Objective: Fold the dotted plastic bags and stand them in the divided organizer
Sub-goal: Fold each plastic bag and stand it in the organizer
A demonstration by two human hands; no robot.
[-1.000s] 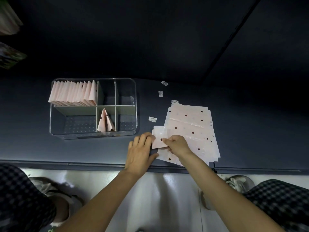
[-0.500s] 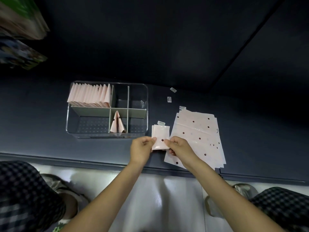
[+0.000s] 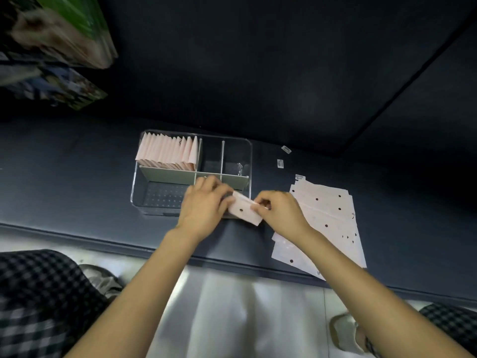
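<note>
A folded pale pink dotted bag (image 3: 244,210) is held between both hands just above the near right corner of the clear divided organizer (image 3: 139,184). My left hand (image 3: 204,205) grips its left end, and my right hand (image 3: 280,214) pinches its right end. A row of several folded bags (image 3: 167,151) stands in the organizer's far left compartment. My left hand hides the near middle compartment. A stack of flat dotted bags (image 3: 327,218) lies on the dark table to the right.
Three small white labels (image 3: 280,163) lie on the table beyond the flat stack. The table's near edge (image 3: 103,245) runs just below the organizer. Colourful packages (image 3: 59,34) hang at the top left. Checked trouser legs and shoes show below.
Both hands have lifted the folded bag off the table and carried it left, up to the organizer's near right corner. The camera view has shifted as well.
</note>
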